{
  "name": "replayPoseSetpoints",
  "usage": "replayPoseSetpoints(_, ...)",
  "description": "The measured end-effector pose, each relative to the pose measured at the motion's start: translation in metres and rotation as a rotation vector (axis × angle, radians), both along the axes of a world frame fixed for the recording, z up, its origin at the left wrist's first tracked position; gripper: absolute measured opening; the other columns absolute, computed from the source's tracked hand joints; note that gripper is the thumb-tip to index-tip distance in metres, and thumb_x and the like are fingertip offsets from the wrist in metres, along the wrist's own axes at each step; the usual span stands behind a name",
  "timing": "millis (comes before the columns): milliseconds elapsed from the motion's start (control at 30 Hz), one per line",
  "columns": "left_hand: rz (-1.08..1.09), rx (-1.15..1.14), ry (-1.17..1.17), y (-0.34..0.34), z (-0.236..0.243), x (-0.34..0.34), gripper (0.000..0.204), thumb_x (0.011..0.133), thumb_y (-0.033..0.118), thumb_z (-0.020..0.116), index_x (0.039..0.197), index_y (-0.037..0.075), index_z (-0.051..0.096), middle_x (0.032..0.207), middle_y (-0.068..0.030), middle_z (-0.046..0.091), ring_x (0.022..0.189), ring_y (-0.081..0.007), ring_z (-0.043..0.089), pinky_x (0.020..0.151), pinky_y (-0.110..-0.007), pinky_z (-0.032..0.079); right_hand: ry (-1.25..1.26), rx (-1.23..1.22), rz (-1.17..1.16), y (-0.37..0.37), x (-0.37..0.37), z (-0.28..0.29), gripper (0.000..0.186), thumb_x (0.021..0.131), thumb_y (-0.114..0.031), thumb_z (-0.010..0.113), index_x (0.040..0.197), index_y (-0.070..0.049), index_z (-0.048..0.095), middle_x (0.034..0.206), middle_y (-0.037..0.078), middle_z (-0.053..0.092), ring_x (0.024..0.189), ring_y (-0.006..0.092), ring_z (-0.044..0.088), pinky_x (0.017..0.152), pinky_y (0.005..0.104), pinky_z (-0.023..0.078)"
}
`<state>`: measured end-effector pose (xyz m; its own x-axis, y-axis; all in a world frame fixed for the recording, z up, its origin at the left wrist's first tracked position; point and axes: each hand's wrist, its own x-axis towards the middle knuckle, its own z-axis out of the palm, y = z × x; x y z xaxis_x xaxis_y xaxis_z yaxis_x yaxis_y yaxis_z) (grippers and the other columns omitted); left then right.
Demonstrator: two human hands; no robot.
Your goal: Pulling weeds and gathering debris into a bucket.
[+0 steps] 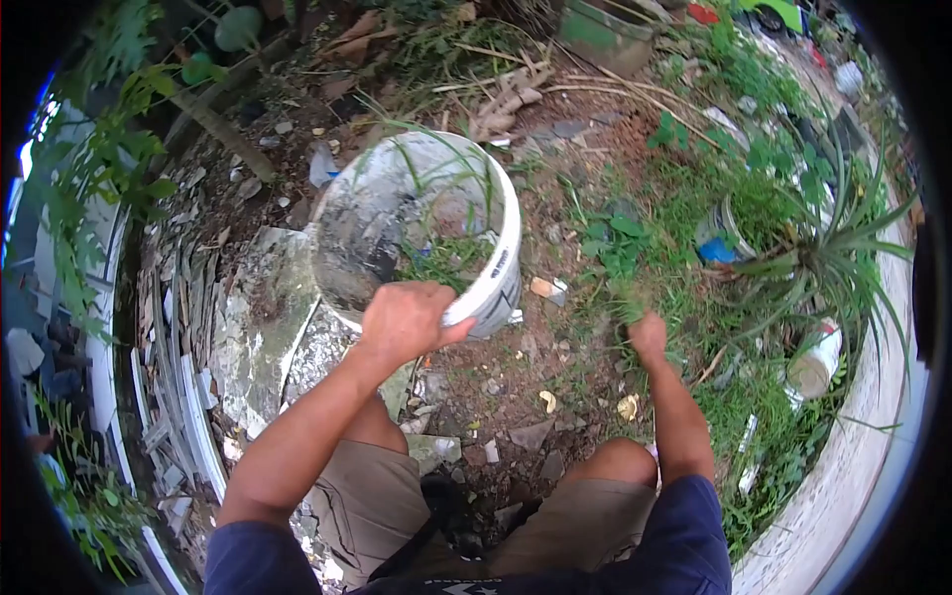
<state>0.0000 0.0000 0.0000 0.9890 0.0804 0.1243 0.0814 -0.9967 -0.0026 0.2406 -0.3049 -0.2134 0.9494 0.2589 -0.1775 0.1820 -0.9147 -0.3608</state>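
Observation:
My left hand (pixel 405 319) grips the near rim of a white plastic bucket (pixel 504 213), with the thumb outside the rim. The bucket leans toward me, and its inner wall is smeared with dark dirt. Pulled weeds (pixel 446 258) lie inside it, and long grass blades stick up past the far rim. To the right, my right hand (pixel 648 337) is low over the ground, its fingers closed at a tuft of grass (pixel 625 297). Slight blur and the hand itself hide part of what the fingers hold.
Leafy weeds (pixel 620 230) grow beyond my right hand. A spiky plant (pixel 818 253) and a white container (pixel 817 362) stand at the right, along a pale wall (pixel 843 476). Broken slabs (pixel 253 327) and stacked strips (pixel 183 387) lie left. A greenish container (pixel 607 38) sits at the back.

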Motion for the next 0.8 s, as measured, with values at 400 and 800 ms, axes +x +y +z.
replayPoseSetpoints(400, 0.008, -0.219, 0.05, 0.009, -0.001, -0.01, 0.037, 0.077, 0.045, 0.052, 0.076, 0.008, 0.057, 0.07, -0.0097, 0.058, 0.068, -0.0283, 0.058, 0.059, -0.039, 0.045, -0.693, 0.596, 0.376, 0.15, -0.026, 0.37, 0.018, 0.077, -0.013, 0.052, 0.091, -0.004, 0.057, 0.078, 0.017, 0.06, 0.069, 0.0286, 0.058, 0.061, 0.0347, 0.046)
replayPoseSetpoints(800, -0.072, -0.417, -0.129, 0.01, -0.008, -0.013, 0.032, 0.071, 0.04, 0.058, 0.072, 0.008, 0.064, 0.068, -0.0108, 0.062, 0.066, -0.0259, 0.061, 0.058, -0.038, 0.048, -0.529, -0.338, 1.174, 0.323, -0.105, 0.136, 0.049, 0.072, -0.02, 0.057, 0.119, -0.013, 0.047, 0.107, 0.018, 0.056, 0.095, 0.0291, 0.056, 0.076, 0.0437, 0.045)
